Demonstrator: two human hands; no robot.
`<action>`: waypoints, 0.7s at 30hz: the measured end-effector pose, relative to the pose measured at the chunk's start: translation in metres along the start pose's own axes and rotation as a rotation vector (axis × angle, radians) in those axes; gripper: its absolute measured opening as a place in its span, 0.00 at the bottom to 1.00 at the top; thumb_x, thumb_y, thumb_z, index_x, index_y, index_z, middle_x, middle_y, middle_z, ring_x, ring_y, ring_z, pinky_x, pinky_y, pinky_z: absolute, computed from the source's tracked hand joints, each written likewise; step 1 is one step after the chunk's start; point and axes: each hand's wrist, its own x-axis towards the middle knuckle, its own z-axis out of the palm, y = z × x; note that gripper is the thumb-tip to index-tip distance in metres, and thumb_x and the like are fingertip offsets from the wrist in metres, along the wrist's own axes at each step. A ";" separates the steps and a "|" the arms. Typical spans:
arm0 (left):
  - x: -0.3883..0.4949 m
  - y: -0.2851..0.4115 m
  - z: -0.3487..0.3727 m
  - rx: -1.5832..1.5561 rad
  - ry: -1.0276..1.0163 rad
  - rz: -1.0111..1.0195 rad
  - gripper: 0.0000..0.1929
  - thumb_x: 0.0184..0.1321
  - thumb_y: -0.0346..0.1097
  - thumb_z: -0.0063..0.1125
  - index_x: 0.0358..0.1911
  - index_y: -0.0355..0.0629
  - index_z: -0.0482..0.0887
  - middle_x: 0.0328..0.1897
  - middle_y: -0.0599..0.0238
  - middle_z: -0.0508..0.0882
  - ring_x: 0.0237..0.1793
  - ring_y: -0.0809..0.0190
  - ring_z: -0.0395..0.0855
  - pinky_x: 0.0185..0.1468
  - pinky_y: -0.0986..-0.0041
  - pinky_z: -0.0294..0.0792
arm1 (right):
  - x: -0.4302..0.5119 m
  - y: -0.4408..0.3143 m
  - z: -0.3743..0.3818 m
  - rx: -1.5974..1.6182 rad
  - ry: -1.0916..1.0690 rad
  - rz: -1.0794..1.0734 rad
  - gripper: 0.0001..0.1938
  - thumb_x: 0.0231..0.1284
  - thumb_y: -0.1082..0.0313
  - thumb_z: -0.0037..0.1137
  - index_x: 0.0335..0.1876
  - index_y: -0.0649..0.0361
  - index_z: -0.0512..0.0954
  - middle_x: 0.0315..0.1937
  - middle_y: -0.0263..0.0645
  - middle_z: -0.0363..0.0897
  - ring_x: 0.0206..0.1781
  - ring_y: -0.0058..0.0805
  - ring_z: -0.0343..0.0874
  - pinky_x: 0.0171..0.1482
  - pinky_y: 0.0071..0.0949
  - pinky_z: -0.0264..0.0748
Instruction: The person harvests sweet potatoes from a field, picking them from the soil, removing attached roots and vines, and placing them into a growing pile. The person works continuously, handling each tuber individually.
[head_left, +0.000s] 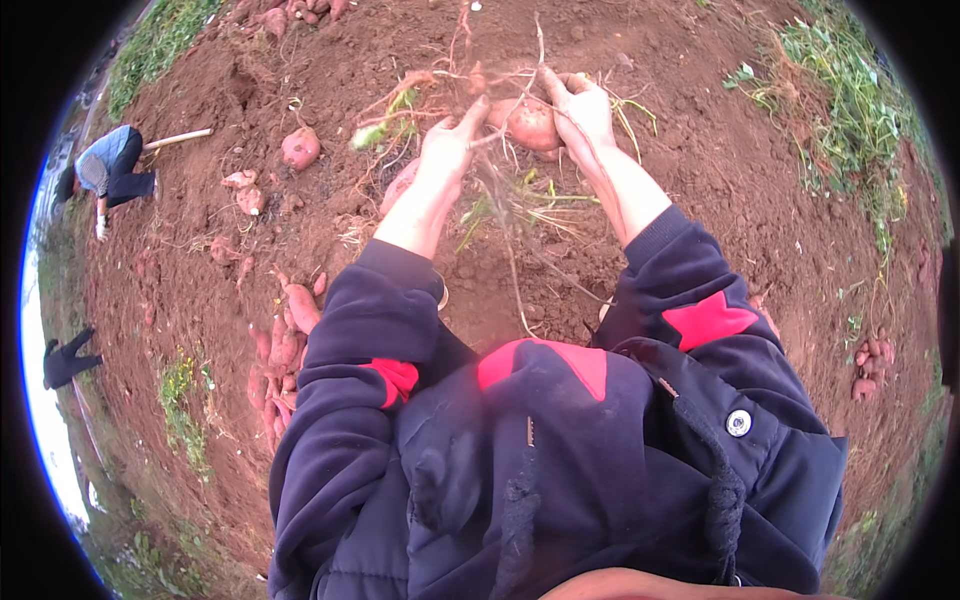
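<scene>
My left hand (451, 146) and my right hand (581, 112) are both raised over the soil, close together. Between them is a large pinkish sweet potato (531, 124) among thin roots and stems. The fingers of my left hand close on the tangled sweet potato roots (491, 139) at its left side. My right thumb and fingers pinch a thin stem (540, 45) at its upper right. Another sweet potato (399, 184) lies partly hidden behind my left wrist. Cut stems and a few green leaves (373, 135) hang around the hands.
Left of me lie a heap of sweet potatoes (283, 352) and several loose ones (301, 148). A smaller pile (872, 367) is at the right, below heaped green vines (855, 105). A person (112, 169) bends near a wooden handle (178, 139); another person (67, 362) stands farther off.
</scene>
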 end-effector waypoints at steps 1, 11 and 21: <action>0.001 0.002 0.002 0.040 0.051 0.015 0.31 0.59 0.50 0.63 0.56 0.29 0.74 0.53 0.55 0.80 0.52 0.62 0.77 0.56 0.71 0.68 | 0.003 0.004 -0.001 0.087 -0.013 -0.014 0.18 0.61 0.58 0.58 0.50 0.63 0.80 0.35 0.43 0.85 0.36 0.25 0.82 0.42 0.23 0.76; 0.036 -0.010 -0.019 -0.257 0.056 0.025 0.21 0.60 0.46 0.63 0.48 0.38 0.79 0.34 0.67 0.81 0.32 0.66 0.76 0.36 0.72 0.69 | 0.006 -0.009 -0.036 -0.097 -0.601 -0.081 0.31 0.61 0.50 0.58 0.67 0.56 0.67 0.61 0.46 0.73 0.63 0.33 0.72 0.65 0.29 0.66; 0.010 0.020 -0.004 -0.508 0.015 -0.169 0.18 0.69 0.45 0.47 0.51 0.39 0.78 0.50 0.54 0.82 0.51 0.55 0.80 0.57 0.58 0.72 | -0.023 -0.024 -0.018 -0.311 -0.518 -0.143 0.22 0.68 0.52 0.50 0.63 0.51 0.72 0.44 0.38 0.83 0.43 0.22 0.80 0.48 0.24 0.75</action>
